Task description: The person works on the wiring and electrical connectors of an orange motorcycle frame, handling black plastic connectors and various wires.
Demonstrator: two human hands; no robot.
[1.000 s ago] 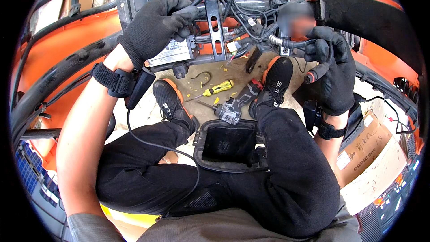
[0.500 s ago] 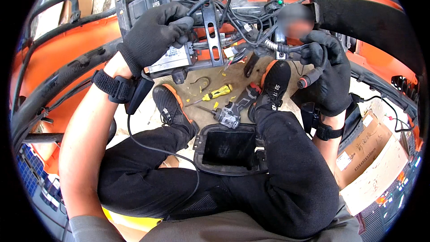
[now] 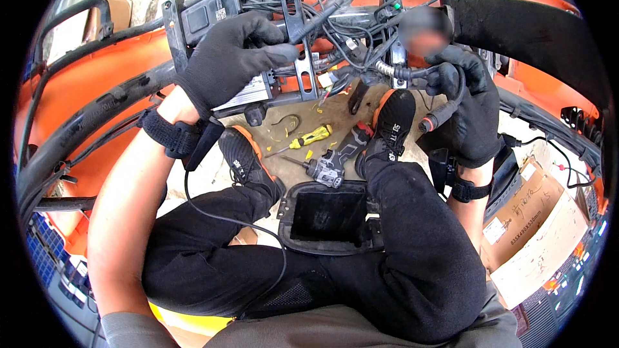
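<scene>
My left hand (image 3: 235, 61), in a black glove, is closed on a thick black cable (image 3: 316, 22) beside the slotted black bracket (image 3: 306, 71). Around them are tangled black wires (image 3: 348, 31) and a silver module (image 3: 250, 93) with a label. My right hand (image 3: 471, 116), also gloved, has its fingers curled round a looped black cable whose connector (image 3: 437, 116) with a red ring hangs by the palm. A blurred patch hides whatever lies just above that hand. Below, between my shoes, lie a yellow-handled screwdriver (image 3: 311, 136) and a grey power tool (image 3: 332, 166).
An orange body with black tube rails (image 3: 116, 100) surrounds me. A broad black curved part (image 3: 529, 26) arches at upper right. A black open housing (image 3: 287, 224) sits between my legs. Cardboard (image 3: 529, 238) leans at the right, and a box (image 3: 109, 13) stands at upper left.
My left hand has moved rightward along with its cable, closer over the bracket. My right hand and its connector have shifted slightly left and down.
</scene>
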